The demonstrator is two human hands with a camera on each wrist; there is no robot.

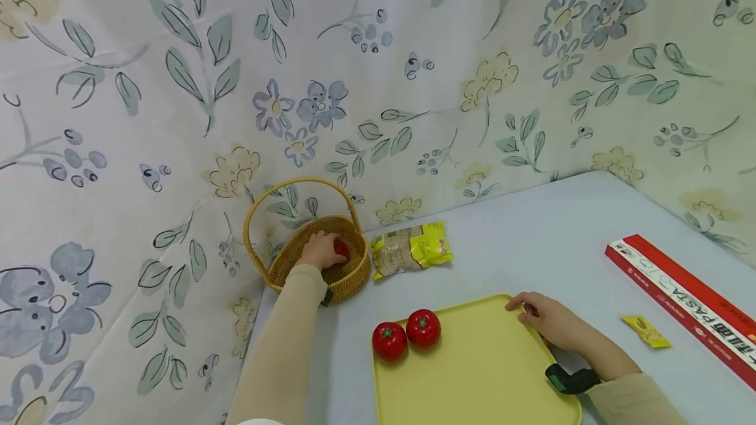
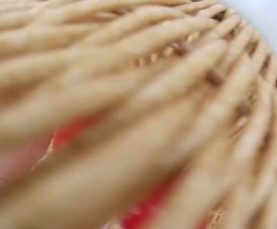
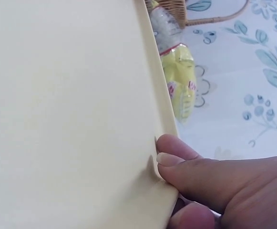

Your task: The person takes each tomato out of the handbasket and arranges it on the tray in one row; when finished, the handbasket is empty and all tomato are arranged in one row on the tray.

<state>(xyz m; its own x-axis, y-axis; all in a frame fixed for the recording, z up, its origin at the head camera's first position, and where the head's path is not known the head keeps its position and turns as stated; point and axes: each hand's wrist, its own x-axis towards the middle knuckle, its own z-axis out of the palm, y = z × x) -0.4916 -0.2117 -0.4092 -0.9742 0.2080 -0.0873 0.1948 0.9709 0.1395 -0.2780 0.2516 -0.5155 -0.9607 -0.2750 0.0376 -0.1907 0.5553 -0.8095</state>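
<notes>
My left hand is down inside a wicker basket with a tall hoop handle, its fingers round a red tomato partly hidden by the hand. Through the blurred weave in the left wrist view, bits of red and a fingertip show. At the far right corner of a yellow tray, my right hand pinches the rim, thumb on the inner side in the right wrist view. Two shiny red tomatoes, one at the tray's left edge and another beside it, sit in its far left corner.
A yellow and clear food bag lies just right of the basket. Right of the tray are a small yellow packet and a long red and white pasta box. A floral cloth hangs behind the table and along its left side.
</notes>
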